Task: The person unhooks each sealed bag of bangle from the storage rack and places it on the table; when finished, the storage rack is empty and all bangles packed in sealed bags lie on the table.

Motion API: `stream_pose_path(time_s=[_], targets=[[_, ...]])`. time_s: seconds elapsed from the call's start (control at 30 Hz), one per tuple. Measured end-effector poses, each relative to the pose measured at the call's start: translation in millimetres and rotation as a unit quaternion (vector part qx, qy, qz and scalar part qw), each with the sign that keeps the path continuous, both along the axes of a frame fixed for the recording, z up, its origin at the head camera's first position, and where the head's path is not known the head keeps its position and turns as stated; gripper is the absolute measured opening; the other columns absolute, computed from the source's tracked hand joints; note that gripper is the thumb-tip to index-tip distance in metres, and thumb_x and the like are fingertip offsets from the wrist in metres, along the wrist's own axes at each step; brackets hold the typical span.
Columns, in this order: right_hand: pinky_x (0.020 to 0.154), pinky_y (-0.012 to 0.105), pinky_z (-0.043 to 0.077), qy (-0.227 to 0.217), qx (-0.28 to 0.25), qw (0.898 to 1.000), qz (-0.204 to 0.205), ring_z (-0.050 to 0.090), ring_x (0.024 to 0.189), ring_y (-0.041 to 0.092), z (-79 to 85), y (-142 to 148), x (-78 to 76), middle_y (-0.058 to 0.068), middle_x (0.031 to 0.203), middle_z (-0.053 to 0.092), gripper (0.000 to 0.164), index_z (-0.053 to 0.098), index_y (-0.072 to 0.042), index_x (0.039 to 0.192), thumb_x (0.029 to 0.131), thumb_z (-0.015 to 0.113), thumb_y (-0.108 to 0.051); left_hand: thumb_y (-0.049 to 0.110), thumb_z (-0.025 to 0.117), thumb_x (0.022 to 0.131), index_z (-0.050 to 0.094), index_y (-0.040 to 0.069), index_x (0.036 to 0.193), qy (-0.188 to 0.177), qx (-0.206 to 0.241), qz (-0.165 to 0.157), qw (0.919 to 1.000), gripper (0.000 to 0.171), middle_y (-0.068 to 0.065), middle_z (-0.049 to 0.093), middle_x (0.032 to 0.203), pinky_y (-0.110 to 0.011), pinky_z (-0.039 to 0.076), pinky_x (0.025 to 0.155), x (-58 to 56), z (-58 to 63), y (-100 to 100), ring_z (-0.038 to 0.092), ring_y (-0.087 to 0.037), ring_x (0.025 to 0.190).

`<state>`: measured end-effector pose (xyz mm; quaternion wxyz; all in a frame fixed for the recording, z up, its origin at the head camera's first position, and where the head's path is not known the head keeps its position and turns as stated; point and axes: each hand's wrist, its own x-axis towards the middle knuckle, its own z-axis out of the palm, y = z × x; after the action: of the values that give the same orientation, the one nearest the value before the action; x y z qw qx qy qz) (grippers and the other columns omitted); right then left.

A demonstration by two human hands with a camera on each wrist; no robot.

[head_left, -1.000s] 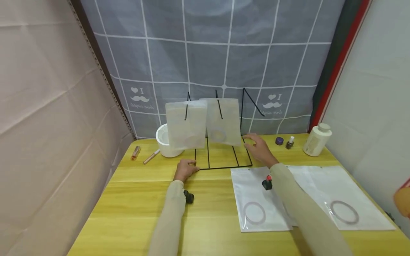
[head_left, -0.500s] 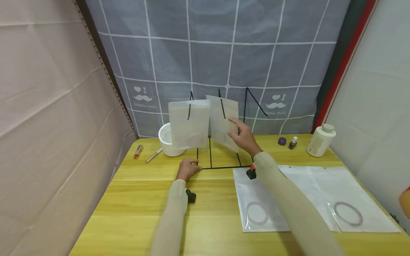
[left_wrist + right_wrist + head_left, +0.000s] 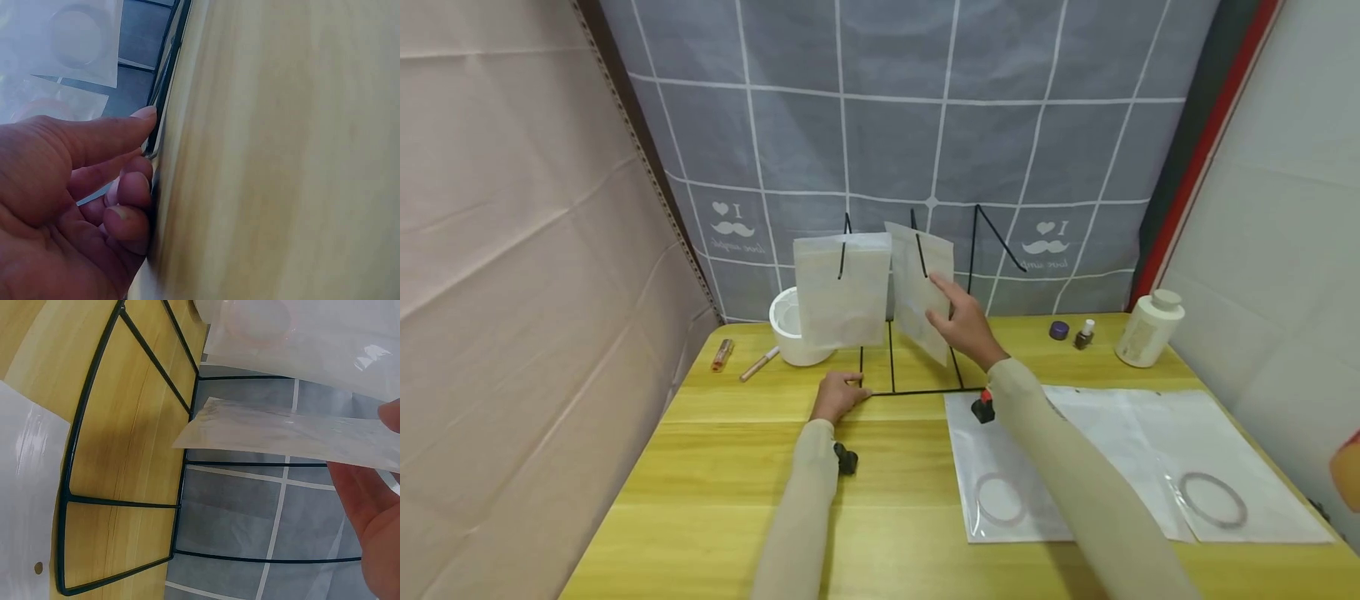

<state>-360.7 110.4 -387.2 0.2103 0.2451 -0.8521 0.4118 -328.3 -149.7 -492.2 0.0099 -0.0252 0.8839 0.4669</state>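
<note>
A black wire rack (image 3: pixel 917 392) with upright hooks stands at the back of the table. My left hand (image 3: pixel 837 397) pinches its front left base corner, thumb on the rod in the left wrist view. Two white pouches hang on the hooks: the left pouch (image 3: pixel 842 308) faces front, while the right pouch (image 3: pixel 908 287) is turned at an angle. My right hand (image 3: pixel 964 325) pinches the right pouch near its right edge; in the right wrist view the pouch (image 3: pixel 269 434) runs between thumb and fingers. The third hook (image 3: pixel 1000 242), at the right, is bare.
Flat white pouches (image 3: pixel 1210 450) with ring outlines lie at the front right. A white tub (image 3: pixel 805 352), a slim tube (image 3: pixel 760 364) and a copper-coloured tube (image 3: pixel 722 355) stand or lie left. At right are a purple jar (image 3: pixel 1058 330), small dark bottle (image 3: pixel 1084 336) and white bottle (image 3: pixel 1150 329).
My right hand has moved left from beside the rack onto the right pouch, which has swung from facing front to an angle. The left hand stays on the rack corner.
</note>
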Motion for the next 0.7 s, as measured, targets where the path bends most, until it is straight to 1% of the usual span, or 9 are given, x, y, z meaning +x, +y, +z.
stream_pose_path(time_s=[0.07,0.1,0.23,0.27,0.33,0.4,0.43,0.63,0.7], targets=[[0.095,0.048,0.05,0.007,0.003,1.0,-0.001,0.055,0.127,0.036,-1.0,0.9,2.5,0.014,0.157,0.042,0.062,0.042,-0.009,0.155,0.097,0.066,-0.012,0.013,0.079,0.087,0.072,0.006,0.125,0.002,-0.002,-0.001,1.0,0.039,-0.015,0.065,0.133,-0.051,0.044,0.107,0.8,0.9,0.1,0.05,-0.038,0.135],[0.088,0.045,0.053,0.01,0.004,1.0,-0.001,0.056,0.125,0.035,-1.2,1.6,4.4,0.014,0.157,0.042,0.062,0.043,-0.009,0.154,0.097,0.066,-0.011,0.013,0.079,0.087,0.072,0.006,0.125,0.005,-0.004,-0.002,1.0,0.039,-0.016,0.065,0.133,-0.051,0.044,0.107,0.9,1.2,0.1,0.05,-0.038,0.134],[0.062,0.033,0.051,0.023,0.007,1.0,0.001,0.063,0.109,0.032,-4.4,5.3,11.6,0.014,0.155,0.046,0.059,0.047,-0.008,0.152,0.096,0.067,-0.01,0.014,0.079,0.088,0.072,0.006,0.126,0.003,-0.008,-0.005,0.9999,0.039,-0.015,0.065,0.134,-0.051,0.044,0.107,1.5,1.4,-0.8,0.05,-0.038,0.134],[0.062,0.03,0.051,0.028,0.006,1.0,0.002,0.063,0.108,0.03,-5.3,6.2,13.6,0.014,0.154,0.047,0.059,0.048,-0.008,0.151,0.095,0.068,-0.009,0.014,0.079,0.088,0.072,0.006,0.126,0.003,-0.009,-0.005,0.9999,0.04,-0.015,0.065,0.134,-0.051,0.044,0.107,1.4,1.5,-1.3,0.05,-0.038,0.134],[0.059,0.027,0.05,0.043,0.007,0.999,0.003,0.065,0.092,0.028,-7.9,8.0,17.2,0.014,0.151,0.05,0.058,0.05,-0.007,0.149,0.095,0.068,-0.007,0.015,0.079,0.088,0.072,0.006,0.126,0.002,-0.011,-0.005,0.9999,0.04,-0.015,0.065,0.134,-0.051,0.044,0.107,1.2,1.5,-2.1,0.05,-0.038,0.134],[0.056,0.026,0.048,0.056,0.008,0.998,0.005,0.06,0.074,0.025,-10.2,9.4,21.6,0.015,0.15,0.052,0.057,0.051,-0.006,0.148,0.094,0.069,-0.006,0.015,0.079,0.088,0.072,0.006,0.126,0.002,-0.014,-0.004,0.9999,0.04,-0.015,0.065,0.133,-0.05,0.044,0.107,0.7,1.1,-2.6,0.051,-0.038,0.134],[0.056,0.026,0.048,0.064,0.011,0.998,0.005,0.059,0.071,0.024,-11.4,10.0,23.7,0.015,0.149,0.053,0.057,0.052,-0.005,0.148,0.093,0.069,-0.005,0.015,0.079,0.088,0.072,0.006,0.126,0.002,-0.016,-0.004,0.9999,0.04,-0.015,0.065,0.133,-0.05,0.044,0.107,0.4,1.0,-2.9,0.051,-0.037,0.133],[0.061,0.033,0.056,0.116,0.014,0.993,0.006,0.065,0.079,0.025,-15.1,13.6,39.1,0.017,0.14,0.06,0.048,0.059,-0.003,0.14,0.094,0.069,-0.005,0.014,0.079,0.087,0.072,0.005,0.126,0.005,-0.016,-0.009,0.9998,0.041,-0.016,0.065,0.133,-0.05,0.044,0.107,-0.1,1.6,-1.7,0.051,-0.038,0.133],[0.062,0.036,0.057,0.129,0.012,0.992,0.007,0.067,0.077,0.026,-15.3,15.1,44.0,0.018,0.137,0.062,0.044,0.062,-0.002,0.138,0.094,0.069,-0.005,0.013,0.079,0.087,0.072,0.004,0.126,0.008,-0.014,-0.011,0.9998,0.041,-0.016,0.065,0.132,-0.05,0.043,0.108,0.4,1.9,-1.1,0.051,-0.038,0.133]])
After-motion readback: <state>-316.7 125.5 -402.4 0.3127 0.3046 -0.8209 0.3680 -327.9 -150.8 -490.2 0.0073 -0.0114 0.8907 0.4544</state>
